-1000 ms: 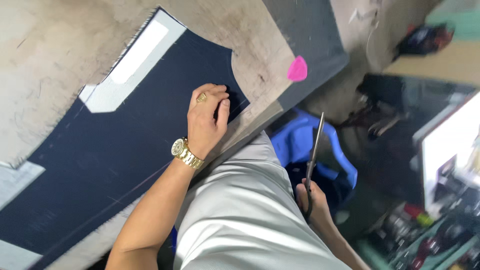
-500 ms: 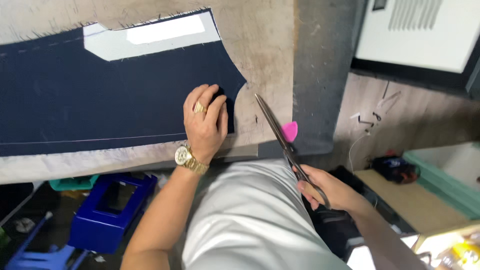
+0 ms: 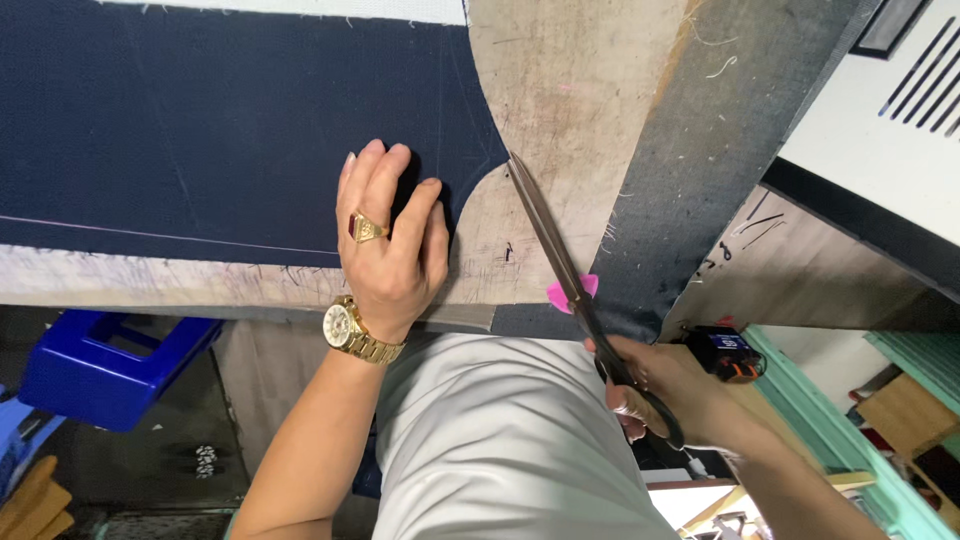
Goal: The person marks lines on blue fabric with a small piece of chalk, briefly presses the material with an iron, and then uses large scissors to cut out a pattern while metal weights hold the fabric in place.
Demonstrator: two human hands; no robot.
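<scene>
Our left hand (image 3: 392, 240) presses flat, fingers spread, on the soft navy fabric (image 3: 200, 130) by its curved edge. Our right hand (image 3: 650, 395) grips the long scissors (image 3: 560, 255), blades closed, tip at that edge. The limp cloth needs pinning against the table (image 3: 560, 100).

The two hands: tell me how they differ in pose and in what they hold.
The left hand lies flat, palm down, pressing the navy fabric on the table; the right hand is closed around the scissors. The left hand wears a ring and watch; the right shows neither. Both are bare.
</scene>
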